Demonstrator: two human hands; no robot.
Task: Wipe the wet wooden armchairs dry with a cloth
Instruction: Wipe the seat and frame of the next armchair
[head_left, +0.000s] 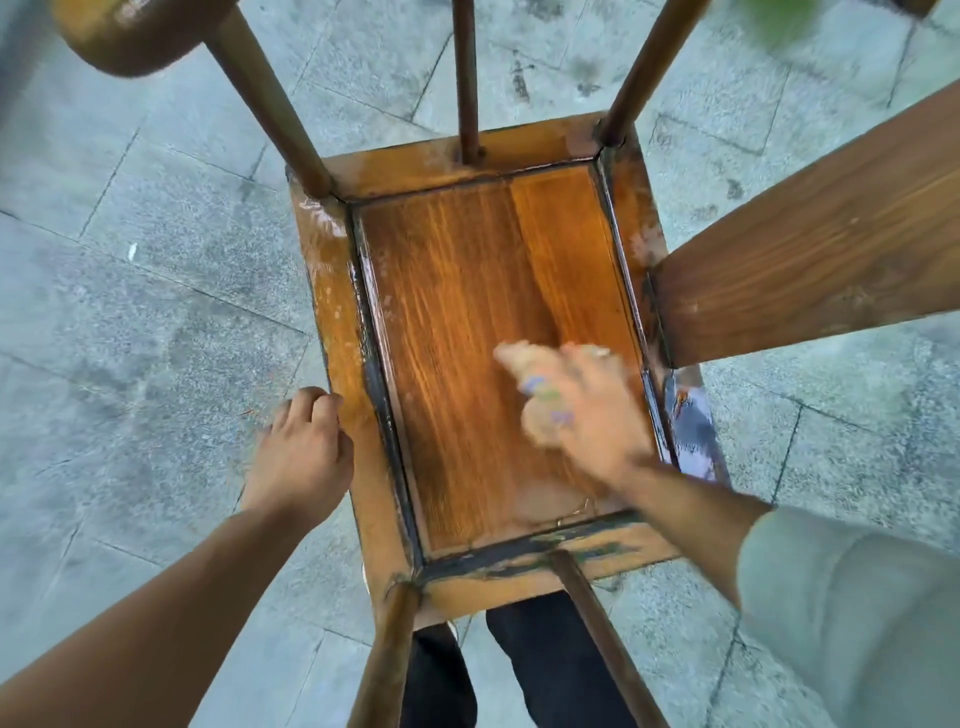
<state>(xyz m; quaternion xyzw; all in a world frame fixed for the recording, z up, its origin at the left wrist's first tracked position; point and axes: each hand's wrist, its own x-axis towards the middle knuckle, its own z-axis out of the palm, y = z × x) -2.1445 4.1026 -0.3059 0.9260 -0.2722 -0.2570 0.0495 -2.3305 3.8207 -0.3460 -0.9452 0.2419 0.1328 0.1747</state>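
I look straight down on a wooden armchair's seat (457, 322), an orange-brown panel inside a darker wet frame (332, 291). My left hand (304, 452) curls over the frame's left rim near the front. My right hand (587, 415) is blurred with motion and presses a pale cloth (519, 358) with coloured marks onto the right half of the seat panel. Most of the cloth is hidden under the hand. Water shines on the frame's far left corner (324, 218) and pools on its right side (691, 431).
The broad back splat (810, 244) slants in from the right. Round posts (270, 104) rise at the far corners and the near ones (389, 660). An armrest end (130, 36) is at top left. Grey paving (130, 312) surrounds the chair; my dark trouser legs (545, 670) stand below it.
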